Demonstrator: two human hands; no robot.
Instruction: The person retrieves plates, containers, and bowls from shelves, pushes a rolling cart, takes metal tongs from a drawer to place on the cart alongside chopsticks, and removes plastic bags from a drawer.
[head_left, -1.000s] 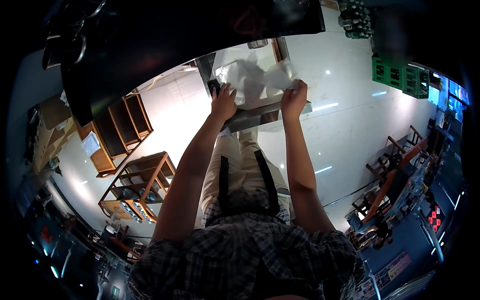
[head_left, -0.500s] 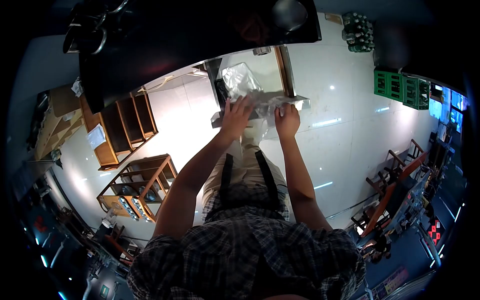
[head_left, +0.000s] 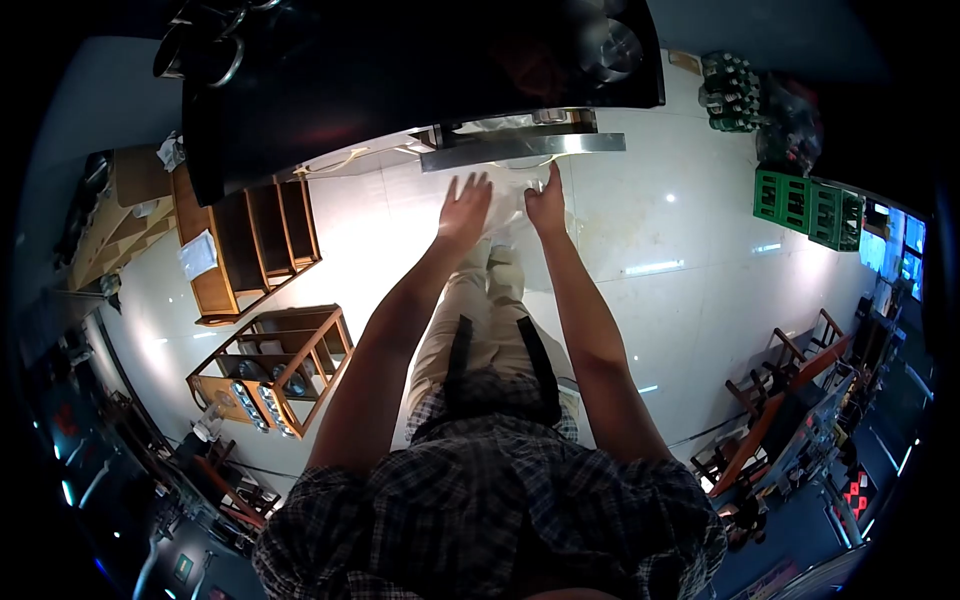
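A drawer with a metal-edged front sits under the dark counter, pushed mostly in; only a narrow strip of its inside shows. Just short of its left half, my left hand is open, fingers spread, with nothing in it. My right hand is closed near the drawer front, pinching what looks like a clear plastic bag. The thin plastic hangs between my two hands and is hard to see against the pale floor.
The dark counter runs across the top, with a round metal lid-like item on it. Wooden shelf units stand at left. Green crates and bundled green bottles are at right. A wooden table stands lower right.
The drawer has slid inward under the counter, hiding the silvery plastic-wrapped pack inside it. My left hand has come off the drawer; my right hand has moved slightly left and up.
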